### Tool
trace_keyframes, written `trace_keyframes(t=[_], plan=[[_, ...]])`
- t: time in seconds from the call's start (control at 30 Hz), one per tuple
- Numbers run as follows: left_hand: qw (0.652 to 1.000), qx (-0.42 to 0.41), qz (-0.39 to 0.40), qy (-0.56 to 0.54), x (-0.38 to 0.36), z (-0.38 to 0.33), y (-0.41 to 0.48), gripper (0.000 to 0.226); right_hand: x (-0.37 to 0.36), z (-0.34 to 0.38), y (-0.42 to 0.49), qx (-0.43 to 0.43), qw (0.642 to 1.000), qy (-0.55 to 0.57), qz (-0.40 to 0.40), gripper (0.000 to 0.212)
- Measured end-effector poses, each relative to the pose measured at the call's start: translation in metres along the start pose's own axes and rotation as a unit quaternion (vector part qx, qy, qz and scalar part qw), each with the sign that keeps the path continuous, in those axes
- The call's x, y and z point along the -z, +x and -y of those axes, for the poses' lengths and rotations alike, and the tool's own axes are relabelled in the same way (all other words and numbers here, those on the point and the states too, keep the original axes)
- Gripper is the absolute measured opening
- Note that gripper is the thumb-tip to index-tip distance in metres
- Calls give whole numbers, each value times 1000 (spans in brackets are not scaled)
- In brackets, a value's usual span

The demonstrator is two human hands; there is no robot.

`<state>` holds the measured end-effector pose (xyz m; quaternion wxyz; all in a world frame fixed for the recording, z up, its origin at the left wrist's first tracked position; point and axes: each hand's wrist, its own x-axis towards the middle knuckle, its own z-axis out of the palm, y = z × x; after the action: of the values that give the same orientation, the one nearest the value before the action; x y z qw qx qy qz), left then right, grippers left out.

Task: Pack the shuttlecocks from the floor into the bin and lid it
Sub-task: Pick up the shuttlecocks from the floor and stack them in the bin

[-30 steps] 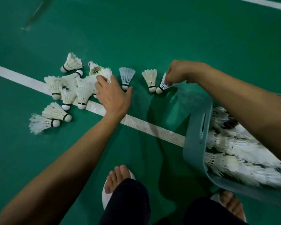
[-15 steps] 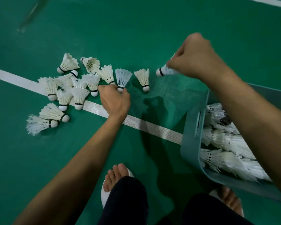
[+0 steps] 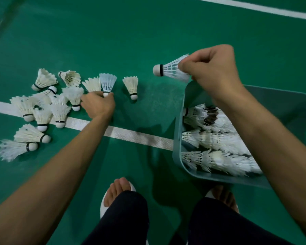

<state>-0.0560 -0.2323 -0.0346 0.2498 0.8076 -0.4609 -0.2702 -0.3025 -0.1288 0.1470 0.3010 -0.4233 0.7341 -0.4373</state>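
Note:
Several white shuttlecocks (image 3: 42, 106) lie clustered on the green floor at the left, across a white court line. My left hand (image 3: 97, 103) pinches the cork of a bluish-white shuttlecock (image 3: 107, 83) standing at the cluster's right edge. One more shuttlecock (image 3: 132, 86) stands alone just right of it. My right hand (image 3: 210, 68) holds a shuttlecock (image 3: 170, 69) by its feathers in the air, cork pointing left, just beyond the far left corner of the teal bin (image 3: 177, 138). The bin holds several shuttlecocks laid in rows. No lid is in view.
The white court line (image 3: 140, 138) runs diagonally under the bin. My two feet in white slippers (image 3: 120, 191) stand close in front, the right one against the bin's near edge. A second white line (image 3: 254, 7) crosses the far right.
My right hand has lifted its shuttlecock off the floor and carried it right, toward the bin. My left hand has shifted right from the cluster onto the bluish shuttlecock's cork.

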Motion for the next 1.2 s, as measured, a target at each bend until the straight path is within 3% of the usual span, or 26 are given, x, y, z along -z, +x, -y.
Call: trace_keyframes(t=[0.1,0.27,0.37,0.47,0.53,0.63,0.8,0.93,1.07,1.2], plan=[[994,-63,-16,-83,27,-40,-72,49,13,-1,-7,0,998,48,-33,15],[959,-230,45,-162,57,-83,-175,30,54,-8,-27,-21,990,43,-131,22],[928,-345,90,-111,61,-105,-218,24,101,-24,-42,-54,981,-15,-185,37],[894,-422,152,-9,57,-117,-252,22,149,-48,-63,-90,962,-121,-229,19],[877,-433,200,55,49,-121,-268,22,173,-63,-79,-104,945,-190,-244,13],[848,-441,272,115,31,-120,-283,39,190,-82,-92,-122,917,-290,-244,20],[798,-439,355,210,15,-112,-281,50,180,-108,-80,-131,874,-430,-184,22],[781,-426,385,246,9,-104,-270,49,167,-125,-67,-138,888,-416,-135,7],[787,-402,397,248,4,-101,-263,46,163,-142,-54,-180,918,-342,-90,37],[792,-396,388,255,-2,-103,-264,46,167,-153,-40,-251,934,-241,-86,39]])
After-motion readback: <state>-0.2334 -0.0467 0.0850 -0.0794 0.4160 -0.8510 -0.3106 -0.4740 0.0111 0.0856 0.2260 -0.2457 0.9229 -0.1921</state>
